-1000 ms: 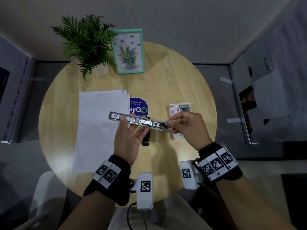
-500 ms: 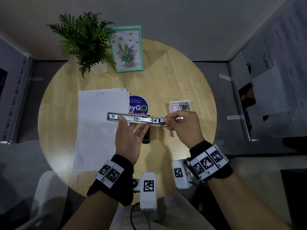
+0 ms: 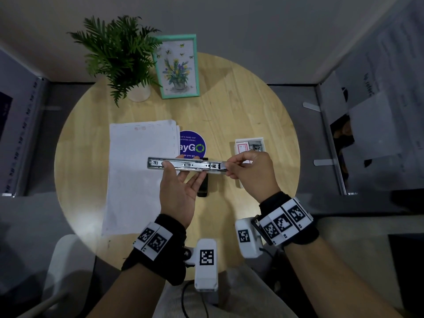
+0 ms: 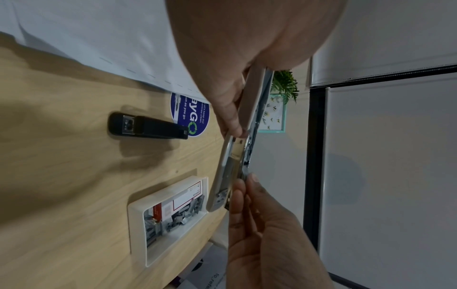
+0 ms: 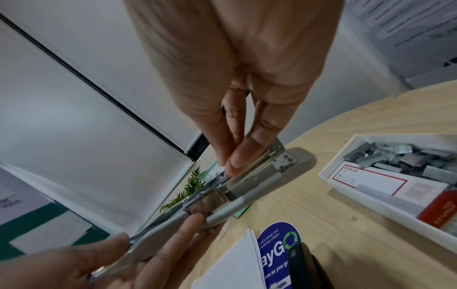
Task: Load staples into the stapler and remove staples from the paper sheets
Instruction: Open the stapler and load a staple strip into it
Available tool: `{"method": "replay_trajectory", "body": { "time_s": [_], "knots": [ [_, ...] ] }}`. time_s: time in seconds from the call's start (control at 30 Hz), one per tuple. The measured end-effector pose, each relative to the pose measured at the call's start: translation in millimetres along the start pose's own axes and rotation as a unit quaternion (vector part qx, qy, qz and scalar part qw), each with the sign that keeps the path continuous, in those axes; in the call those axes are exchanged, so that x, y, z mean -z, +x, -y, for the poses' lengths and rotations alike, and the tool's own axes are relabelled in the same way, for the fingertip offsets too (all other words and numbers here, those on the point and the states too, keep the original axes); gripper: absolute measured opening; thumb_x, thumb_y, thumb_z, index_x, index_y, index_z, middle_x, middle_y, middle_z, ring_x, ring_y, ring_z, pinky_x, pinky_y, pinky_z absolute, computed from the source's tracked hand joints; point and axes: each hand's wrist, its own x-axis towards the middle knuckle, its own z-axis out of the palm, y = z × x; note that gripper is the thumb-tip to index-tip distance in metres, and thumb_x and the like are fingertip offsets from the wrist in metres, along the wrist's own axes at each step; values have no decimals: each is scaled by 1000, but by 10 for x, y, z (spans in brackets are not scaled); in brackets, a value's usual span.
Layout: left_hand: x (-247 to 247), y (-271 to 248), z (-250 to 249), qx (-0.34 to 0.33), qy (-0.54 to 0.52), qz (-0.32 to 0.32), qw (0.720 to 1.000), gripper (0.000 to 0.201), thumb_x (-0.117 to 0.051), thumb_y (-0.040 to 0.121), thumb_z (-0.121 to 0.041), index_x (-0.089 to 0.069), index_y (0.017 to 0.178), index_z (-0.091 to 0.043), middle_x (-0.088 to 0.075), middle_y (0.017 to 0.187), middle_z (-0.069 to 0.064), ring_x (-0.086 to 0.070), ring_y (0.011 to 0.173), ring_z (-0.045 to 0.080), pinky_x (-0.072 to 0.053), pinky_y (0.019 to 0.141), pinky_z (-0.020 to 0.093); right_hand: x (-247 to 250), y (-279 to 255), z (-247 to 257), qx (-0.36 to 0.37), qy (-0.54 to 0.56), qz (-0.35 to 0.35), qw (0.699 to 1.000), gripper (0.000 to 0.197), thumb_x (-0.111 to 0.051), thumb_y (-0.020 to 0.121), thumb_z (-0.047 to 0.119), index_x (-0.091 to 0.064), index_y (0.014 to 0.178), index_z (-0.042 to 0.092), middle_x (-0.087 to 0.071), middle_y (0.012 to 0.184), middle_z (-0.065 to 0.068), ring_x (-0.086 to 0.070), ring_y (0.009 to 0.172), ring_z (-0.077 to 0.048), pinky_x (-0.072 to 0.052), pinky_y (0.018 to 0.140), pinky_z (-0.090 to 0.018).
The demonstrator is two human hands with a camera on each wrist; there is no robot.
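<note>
Head view: stapler (image 3: 187, 165) between both grips.

Round wooden table (image 3: 241, 106) (dim) — grey walls (image 3: 229, 24)

Two hands: the left hand (image 3: 177, 191) and the right hand (image 3: 253, 173). Two staplers: one long grey stapler (image 3: 185, 165), opened out and held above the table between the hands, and one black stapler (image 4: 148, 126) lying on the table beneath it. One round wooden table (image 3: 241, 106). One stack of paper (image 3: 137, 171) at the left. One white tray (image 5: 351, 150) at the right, holding one staple box (image 5: 375, 180) and many loose staple strips (image 5: 395, 156), too jumbled to count. One round blue sticker (image 3: 192, 143). One potted plant (image 3: 121, 56) and one framed picture (image 3: 177, 66) at the far side.
</note>
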Motion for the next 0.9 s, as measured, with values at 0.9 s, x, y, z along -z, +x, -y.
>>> {"method": "replay_trajectory", "body": {
  "time_s": [0.9],
  "knots": [
    [132,77,-99,-17,-23,66,997,31,-33,102,-38,-48,119,-16,-56,130,22,-56,121,37,-55,92,41,208,65,-160,-213,315,174,908,34,-41,101,23,-60,120,2,-69,106,-23,-74,86,-34,-61,69,-34]
  ]
}}
